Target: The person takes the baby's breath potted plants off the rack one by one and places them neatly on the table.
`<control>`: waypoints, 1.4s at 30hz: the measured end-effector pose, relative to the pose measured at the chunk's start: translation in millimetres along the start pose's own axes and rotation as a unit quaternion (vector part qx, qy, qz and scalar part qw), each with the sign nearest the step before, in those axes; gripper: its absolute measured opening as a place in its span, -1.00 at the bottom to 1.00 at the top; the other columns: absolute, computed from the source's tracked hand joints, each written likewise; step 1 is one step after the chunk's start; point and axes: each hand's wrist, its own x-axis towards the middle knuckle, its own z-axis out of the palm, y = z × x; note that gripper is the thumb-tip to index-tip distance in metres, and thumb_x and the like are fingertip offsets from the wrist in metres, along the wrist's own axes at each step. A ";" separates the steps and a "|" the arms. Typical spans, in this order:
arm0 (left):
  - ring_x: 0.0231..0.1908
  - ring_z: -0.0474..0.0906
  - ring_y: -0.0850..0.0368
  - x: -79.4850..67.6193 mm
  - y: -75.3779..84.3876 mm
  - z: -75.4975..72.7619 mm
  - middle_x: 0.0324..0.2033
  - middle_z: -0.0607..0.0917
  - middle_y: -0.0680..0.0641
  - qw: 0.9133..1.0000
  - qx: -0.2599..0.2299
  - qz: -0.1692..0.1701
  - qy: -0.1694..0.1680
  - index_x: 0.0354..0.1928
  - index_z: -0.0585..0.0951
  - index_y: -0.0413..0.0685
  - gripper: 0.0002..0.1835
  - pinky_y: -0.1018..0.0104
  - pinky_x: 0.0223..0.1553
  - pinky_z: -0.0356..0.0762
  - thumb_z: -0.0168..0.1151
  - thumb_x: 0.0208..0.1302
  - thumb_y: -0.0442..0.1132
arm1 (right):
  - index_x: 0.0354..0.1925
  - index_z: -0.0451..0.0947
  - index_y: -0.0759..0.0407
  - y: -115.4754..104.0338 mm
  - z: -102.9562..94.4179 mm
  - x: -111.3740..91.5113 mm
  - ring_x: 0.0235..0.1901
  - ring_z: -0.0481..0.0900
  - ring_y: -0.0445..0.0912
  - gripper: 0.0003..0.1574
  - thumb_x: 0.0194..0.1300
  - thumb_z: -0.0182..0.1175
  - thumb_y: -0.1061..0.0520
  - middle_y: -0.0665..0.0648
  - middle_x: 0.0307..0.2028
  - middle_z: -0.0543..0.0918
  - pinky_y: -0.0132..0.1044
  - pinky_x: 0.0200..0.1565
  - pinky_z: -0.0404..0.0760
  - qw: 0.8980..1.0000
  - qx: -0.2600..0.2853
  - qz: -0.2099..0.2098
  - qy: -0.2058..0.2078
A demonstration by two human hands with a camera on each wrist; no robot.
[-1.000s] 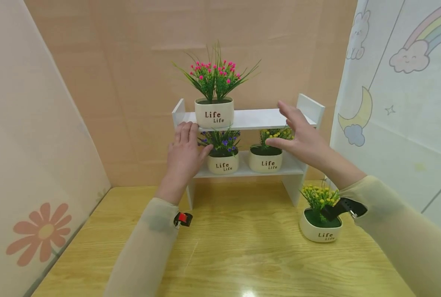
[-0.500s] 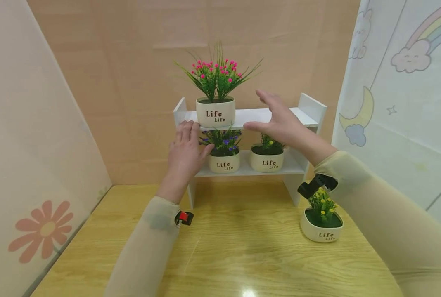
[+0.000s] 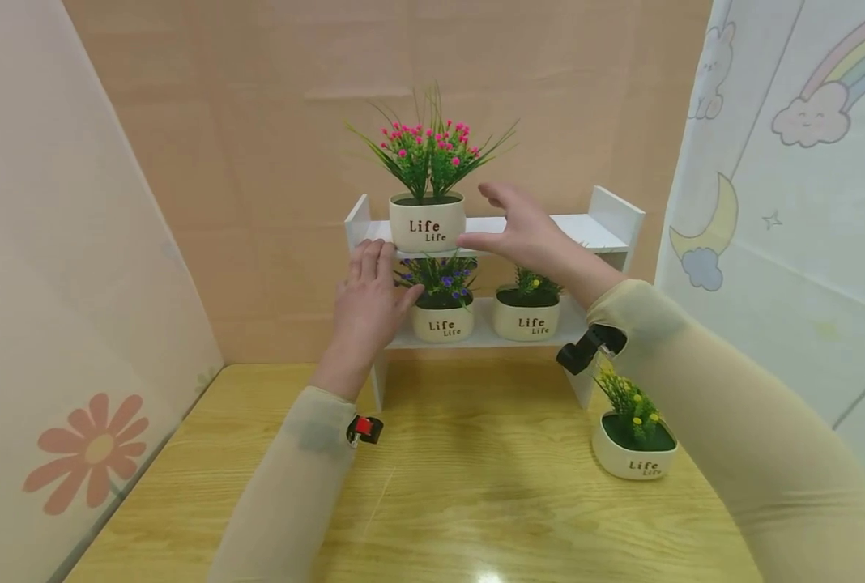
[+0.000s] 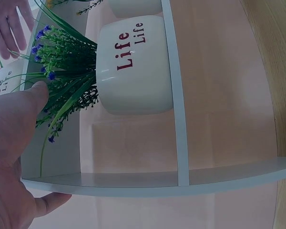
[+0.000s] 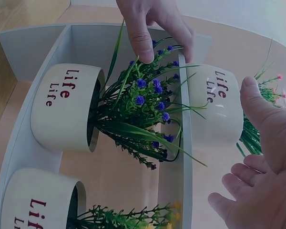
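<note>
In the head view a white pot with pink flowers (image 3: 427,223) stands upright at the left of the upper board of a white shelf (image 3: 564,231). My left hand (image 3: 365,304) rests at the shelf's upper left corner, fingers extended beside that pot. Its thumb (image 4: 37,98) is in front of the blue-flowered plant (image 4: 62,71) below. My right hand (image 3: 530,231) is close to the pot's right side, thumb and fingers spread. In the right wrist view the thumb (image 5: 255,98) comes near the pink-flowered pot (image 5: 214,105); whether it touches cannot be seen.
The lower board holds the blue-flowered pot (image 3: 443,322) and a yellow-flowered pot (image 3: 527,321), partly behind my right arm. Another yellow-flowered pot (image 3: 632,453) stands on the wooden table (image 3: 476,486), close to my right forearm. Printed cloths hang at both sides.
My right hand has moved left along the upper board, from its right part to the pink-flowered pot's side. My left hand and the pots keep their places.
</note>
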 end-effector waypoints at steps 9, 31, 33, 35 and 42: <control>0.71 -0.07 -0.14 1.3 0.1 2.8 0.67 0.19 -0.19 1.000 0.002 0.009 0.015 0.71 0.12 -0.08 -0.05 -0.37 0.35 0.48 0.22 0.60 0.32 | 0.79 -0.04 0.16 -5.3 8.9 15.8 0.69 0.13 0.13 0.37 0.44 0.47 -0.36 0.18 0.74 0.12 0.15 0.63 0.18 0.999 0.010 0.032 -0.018; 0.70 -0.06 -0.14 3.1 -1.7 6.1 0.67 0.18 -0.19 1.000 -0.002 0.009 0.018 0.71 0.12 -0.07 -0.06 -0.35 0.35 0.48 0.22 0.60 0.31 | 0.79 -0.16 0.24 -13.8 28.3 40.2 0.63 0.25 0.18 0.41 0.46 0.49 -0.23 0.33 0.67 0.25 0.11 0.58 0.32 0.994 0.087 0.058 -0.021; 0.71 -0.07 -0.14 3.3 -1.8 6.2 0.67 0.17 -0.19 1.000 -0.001 0.007 0.014 0.72 0.11 -0.06 -0.05 -0.35 0.36 0.47 0.21 0.61 0.32 | 0.79 -0.17 0.24 -13.2 30.6 40.7 0.62 0.27 0.18 0.42 0.46 0.50 -0.22 0.33 0.65 0.28 0.11 0.56 0.35 0.994 0.090 0.062 -0.020; 0.71 -0.08 -0.14 3.7 -2.2 6.5 0.68 0.17 -0.19 1.000 0.002 0.007 0.012 0.72 0.10 -0.06 -0.05 -0.35 0.36 0.47 0.21 0.61 0.32 | 0.79 -0.19 0.23 -12.4 32.4 41.3 0.62 0.29 0.18 0.43 0.46 0.50 -0.23 0.34 0.64 0.30 0.12 0.55 0.37 0.993 0.093 0.064 -0.019; 0.70 -0.07 -0.13 4.1 -4.0 7.4 0.66 0.19 -0.18 1.000 0.003 0.010 0.018 0.71 0.11 -0.06 -0.06 -0.34 0.34 0.48 0.22 0.61 0.31 | 0.80 -0.21 0.19 -12.5 33.5 46.6 0.55 0.40 0.19 0.43 0.47 0.49 -0.22 0.34 0.56 0.41 0.08 0.52 0.43 0.992 0.110 0.057 -0.015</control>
